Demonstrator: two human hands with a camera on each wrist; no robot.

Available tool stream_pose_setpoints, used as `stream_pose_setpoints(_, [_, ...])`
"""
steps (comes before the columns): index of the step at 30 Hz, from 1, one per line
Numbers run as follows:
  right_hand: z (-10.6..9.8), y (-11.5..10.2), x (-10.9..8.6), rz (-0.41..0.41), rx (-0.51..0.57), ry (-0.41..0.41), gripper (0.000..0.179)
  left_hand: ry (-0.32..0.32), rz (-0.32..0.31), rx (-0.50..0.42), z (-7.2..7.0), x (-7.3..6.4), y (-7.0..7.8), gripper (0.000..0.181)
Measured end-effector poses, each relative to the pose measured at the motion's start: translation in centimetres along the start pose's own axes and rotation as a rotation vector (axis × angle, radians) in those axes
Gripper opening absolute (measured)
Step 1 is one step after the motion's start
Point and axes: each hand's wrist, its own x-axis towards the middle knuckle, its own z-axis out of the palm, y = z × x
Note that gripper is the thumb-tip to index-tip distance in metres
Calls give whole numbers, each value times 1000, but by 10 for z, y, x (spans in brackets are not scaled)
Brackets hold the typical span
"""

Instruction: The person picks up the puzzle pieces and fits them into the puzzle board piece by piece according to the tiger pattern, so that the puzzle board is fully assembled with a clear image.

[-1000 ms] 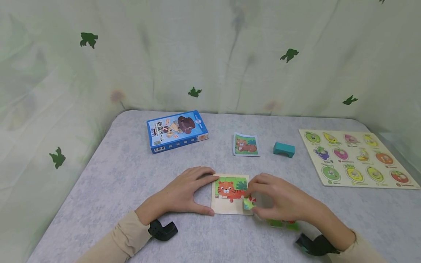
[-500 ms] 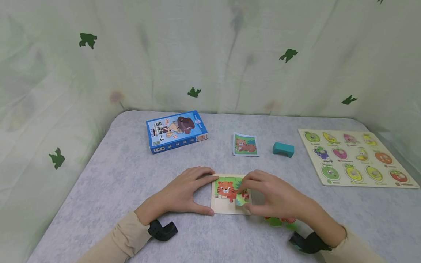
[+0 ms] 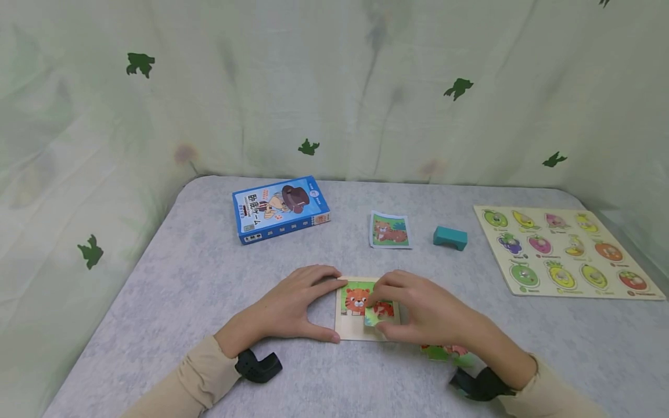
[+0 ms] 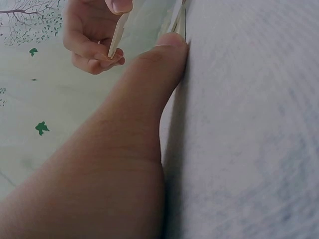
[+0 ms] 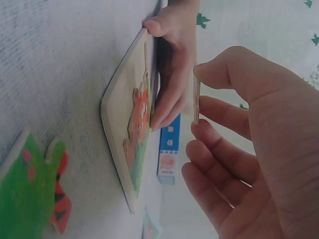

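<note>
A small wooden tray puzzle [image 3: 351, 330] lies flat before me, its upper part filled with tiger pieces [image 3: 357, 301] and its lower strip bare wood. My left hand [image 3: 292, 307] rests at its left side, thumb at the near corner and index finger at the far one. Between thumb and fingertips, my right hand [image 3: 425, 307] pinches a puzzle piece [image 3: 371, 319], green and red on its face. The right wrist view shows that piece [image 5: 196, 104] edge-on, raised above the tray [image 5: 115, 102]. In the head view, the right hand hides the tray's right side.
Loose puzzle pieces [image 3: 440, 352] lie under the right wrist. Farther back are a blue game box [image 3: 282, 209], a tiger picture card [image 3: 390, 230] and a teal block [image 3: 450, 237]. A fruit puzzle board [image 3: 569, 252] occupies the right side.
My right hand has carried the pinched piece leftward from the tray's right edge to over its middle. More of the loose pieces shows. The left hand stays put.
</note>
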Motion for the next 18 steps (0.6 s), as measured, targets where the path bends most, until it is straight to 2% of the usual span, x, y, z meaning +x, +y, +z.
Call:
stream_pose_setpoints(7, [7, -3, 3, -13, 28, 21, 26, -2, -7, 8, 1, -1, -1, 96])
stream_pose_setpoints(14, [17, -6, 6, 7, 64, 26, 29, -18, -27, 5, 1, -1, 0, 96])
stream_pose_setpoints(18, [21, -8, 7, 21, 76, 38, 29, -11, -17, 4, 1, -1, -1, 96])
